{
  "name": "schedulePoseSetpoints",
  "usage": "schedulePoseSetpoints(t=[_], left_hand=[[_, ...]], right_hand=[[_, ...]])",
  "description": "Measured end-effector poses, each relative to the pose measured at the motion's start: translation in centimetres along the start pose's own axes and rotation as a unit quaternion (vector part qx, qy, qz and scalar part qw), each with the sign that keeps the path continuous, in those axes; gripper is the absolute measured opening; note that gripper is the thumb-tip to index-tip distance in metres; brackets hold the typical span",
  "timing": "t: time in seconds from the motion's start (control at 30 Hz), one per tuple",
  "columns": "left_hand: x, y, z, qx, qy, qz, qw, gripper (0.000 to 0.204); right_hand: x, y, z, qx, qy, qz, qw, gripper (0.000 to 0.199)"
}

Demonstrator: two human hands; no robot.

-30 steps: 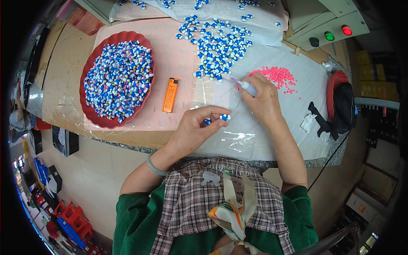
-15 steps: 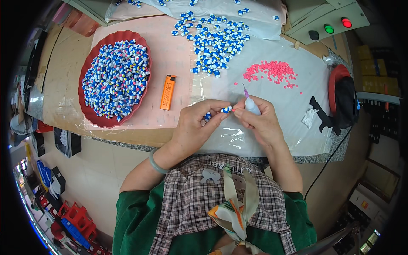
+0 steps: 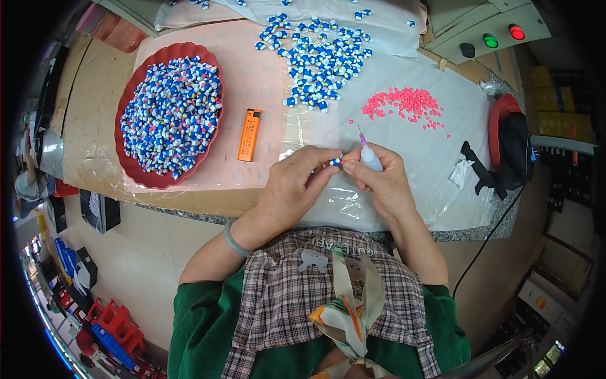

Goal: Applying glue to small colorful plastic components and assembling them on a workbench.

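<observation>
A workbench covered with clear plastic sheet [image 3: 404, 158] fills the view, with a control box [image 3: 492, 31] at the far right corner. The left hand [image 3: 297, 183] pinches a small blue-and-white piece [image 3: 336, 162] between thumb and fingertips, just in front of the body. The right hand [image 3: 382, 183] is closed around a small white applicator bottle [image 3: 369, 156], its thin nozzle pointing up and away, while its thumb meets the same small piece.

One second ago the right hand was stretched toward the pink beads [image 3: 407, 103] and the left hand lay on the sheet; half a second ago both hands were coming together. Now they touch at the piece, so I judge the work on this one piece is starting.

Further out lie an orange lighter [image 3: 249, 134], a loose heap of blue-and-white pieces [image 3: 322, 60] and a red tray [image 3: 136, 174] full of the same pieces. These have not moved.
</observation>
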State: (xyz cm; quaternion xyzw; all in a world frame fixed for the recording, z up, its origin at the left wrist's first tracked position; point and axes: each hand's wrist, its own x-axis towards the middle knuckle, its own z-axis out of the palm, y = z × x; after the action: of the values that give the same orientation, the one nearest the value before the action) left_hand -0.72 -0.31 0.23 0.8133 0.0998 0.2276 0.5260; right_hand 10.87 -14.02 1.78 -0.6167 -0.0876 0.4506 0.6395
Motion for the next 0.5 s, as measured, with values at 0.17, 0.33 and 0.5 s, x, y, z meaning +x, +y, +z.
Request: schedulePoseSetpoints(t=[0.17, 0.33, 0.5], left_hand=[[0.1, -0.13, 0.23, 0.006, 0.005, 0.033, 0.999, 0.027], [-0.02, -0.25, 0.22, 0.014, -0.001, 0.039, 0.999, 0.026], [0.03, 0.04, 0.16, 0.021, 0.004, 0.051, 0.998, 0.025]], right_hand=[[-0.04, 0.24, 0.17, 0.014, 0.013, -0.005, 1.0, 0.008], [-0.06, 0.66, 0.41, -0.02, 0.03, -0.02, 0.999, 0.007], [-0.09, 0.68, 0.27, -0.016, 0.028, -0.03, 0.999, 0.011]])
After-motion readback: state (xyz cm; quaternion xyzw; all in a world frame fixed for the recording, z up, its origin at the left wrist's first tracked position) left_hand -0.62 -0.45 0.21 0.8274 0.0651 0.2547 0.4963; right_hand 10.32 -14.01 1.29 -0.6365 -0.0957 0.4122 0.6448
